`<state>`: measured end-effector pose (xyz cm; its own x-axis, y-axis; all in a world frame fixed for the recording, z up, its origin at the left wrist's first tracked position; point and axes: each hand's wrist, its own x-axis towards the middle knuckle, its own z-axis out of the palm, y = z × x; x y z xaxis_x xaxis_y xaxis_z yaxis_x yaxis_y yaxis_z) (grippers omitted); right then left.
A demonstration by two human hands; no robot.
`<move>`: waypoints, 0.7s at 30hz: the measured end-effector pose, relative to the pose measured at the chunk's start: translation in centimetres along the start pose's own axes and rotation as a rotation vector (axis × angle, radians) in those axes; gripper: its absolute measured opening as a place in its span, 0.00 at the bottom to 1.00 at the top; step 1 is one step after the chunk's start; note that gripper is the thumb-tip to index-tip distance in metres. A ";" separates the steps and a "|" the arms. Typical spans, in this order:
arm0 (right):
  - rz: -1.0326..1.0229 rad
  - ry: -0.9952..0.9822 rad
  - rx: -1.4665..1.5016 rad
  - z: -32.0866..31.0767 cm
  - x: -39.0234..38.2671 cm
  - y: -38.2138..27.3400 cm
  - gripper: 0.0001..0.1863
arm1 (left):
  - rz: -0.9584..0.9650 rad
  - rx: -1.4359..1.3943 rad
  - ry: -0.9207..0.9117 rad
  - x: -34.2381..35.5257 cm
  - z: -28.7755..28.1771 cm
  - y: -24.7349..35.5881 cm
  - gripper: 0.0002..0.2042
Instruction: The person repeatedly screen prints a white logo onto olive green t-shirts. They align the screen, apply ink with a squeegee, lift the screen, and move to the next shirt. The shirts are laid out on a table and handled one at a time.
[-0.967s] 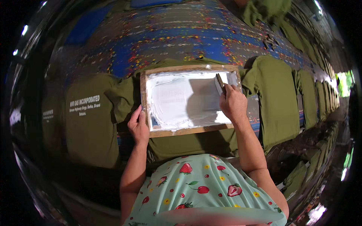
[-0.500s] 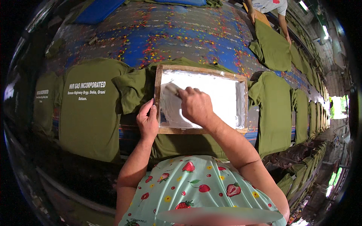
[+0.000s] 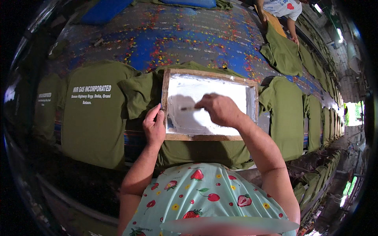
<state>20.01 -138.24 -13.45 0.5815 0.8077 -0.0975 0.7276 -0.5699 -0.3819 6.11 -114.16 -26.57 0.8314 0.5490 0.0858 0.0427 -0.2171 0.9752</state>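
A wooden screen-printing frame [image 3: 212, 137], its mesh coated with white ink, rests on an olive-green shirt [image 3: 201, 151] directly before me. My left hand [image 3: 154, 125] grips the frame's left side, thumb and fingers around the edge. Over the middle of the mesh, my right hand [image 3: 222, 110] is closed on a small squeegee [image 3: 190, 108], which points left and shows nearly edge-on. A dark shadow of hand and tool falls on the white mesh; whether the squeegee touches it, I cannot tell. Thicker ink lines the frame's inner right side.
A printed olive shirt [image 3: 92, 118] with white lettering lies to the left. An unprinted one [image 3: 286, 118] lies right, with several more beyond. Across the paint-spotted blue and grey table [image 3: 189, 43], another person [image 3: 281, 10] handles an olive shirt [image 3: 281, 53] on an orange-brown board [image 3: 277, 27].
My right hand has moved right and slightly nearer me with the squeegee, which now shows thinner. My left hand stays on the frame. The other person's shirt has shifted a little.
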 end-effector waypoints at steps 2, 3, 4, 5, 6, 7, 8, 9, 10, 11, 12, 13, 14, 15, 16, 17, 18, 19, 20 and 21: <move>0.045 0.074 -0.038 -0.5 2.5 1.6 0.17 | -0.015 0.011 -0.004 0.0 0.0 0.2 0.15; 0.117 0.062 -0.082 -0.7 3.8 2.1 0.17 | 0.012 0.009 0.000 0.0 0.0 0.2 0.15; 0.128 0.106 -0.065 -0.9 4.6 2.4 0.18 | 0.022 0.015 0.004 0.0 0.0 0.3 0.15; 0.091 0.146 -0.120 -1.1 5.5 2.6 0.20 | 0.018 0.024 0.008 0.0 0.0 0.4 0.15; 0.043 0.148 -0.113 -1.2 6.1 2.6 0.20 | 0.022 0.021 0.008 0.0 0.0 0.4 0.15; 0.016 0.133 -0.112 -1.3 6.6 2.7 0.21 | 0.011 0.019 0.009 -0.1 0.0 0.4 0.15; -0.034 0.082 -0.115 -1.4 7.0 2.7 0.20 | -0.001 0.016 0.011 -0.1 0.1 0.4 0.15; -0.082 0.031 -0.116 -1.6 7.4 2.7 0.20 | -0.009 0.016 0.010 -0.1 0.1 0.4 0.15; -0.129 -0.018 -0.118 -1.7 7.7 2.8 0.19 | -0.016 0.014 0.010 -0.1 0.1 0.4 0.15; -0.212 -0.038 -0.133 -1.8 7.8 3.0 0.19 | -0.026 0.021 0.012 -0.1 0.1 0.4 0.15; -0.294 -0.057 -0.147 -2.0 7.9 3.3 0.18 | -0.046 0.014 0.004 0.0 0.1 0.4 0.15; -0.374 -0.075 -0.161 -2.1 7.9 3.6 0.18 | -0.037 0.037 0.005 0.0 0.1 0.4 0.15; -0.399 -0.078 -0.168 -2.0 7.8 3.8 0.18 | -0.019 0.036 0.004 0.0 0.1 0.5 0.16; -0.445 -0.092 -0.177 -2.1 7.6 4.2 0.17 | -0.033 0.066 0.009 0.0 0.1 0.5 0.16; -0.484 -0.116 -0.178 -2.2 7.3 4.8 0.17 | -0.040 0.097 0.007 -0.1 0.0 0.6 0.16; -0.495 -0.183 -0.196 -2.3 7.0 5.3 0.17 | -0.044 0.115 0.015 -0.2 0.1 0.8 0.16; -0.597 -0.151 -0.171 -2.6 6.3 6.0 0.15 | -0.048 0.103 0.006 -0.2 0.1 0.9 0.16; -0.617 -0.157 -0.147 -2.7 5.7 6.7 0.15 | -0.044 0.129 0.009 -0.3 0.1 1.0 0.17; -0.639 -0.163 -0.123 -2.9 5.0 7.4 0.14 | -0.086 0.126 0.010 -0.4 0.1 1.1 0.17; -0.671 -0.155 -0.089 -3.1 4.4 8.1 0.14 | -0.094 0.123 0.007 -0.4 0.1 1.2 0.17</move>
<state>29.59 -139.81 -14.11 -0.0585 0.9983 0.0011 0.9427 0.0556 -0.3291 5.86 -114.75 -25.48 0.8164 0.5775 -0.0032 0.1883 -0.2610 0.9468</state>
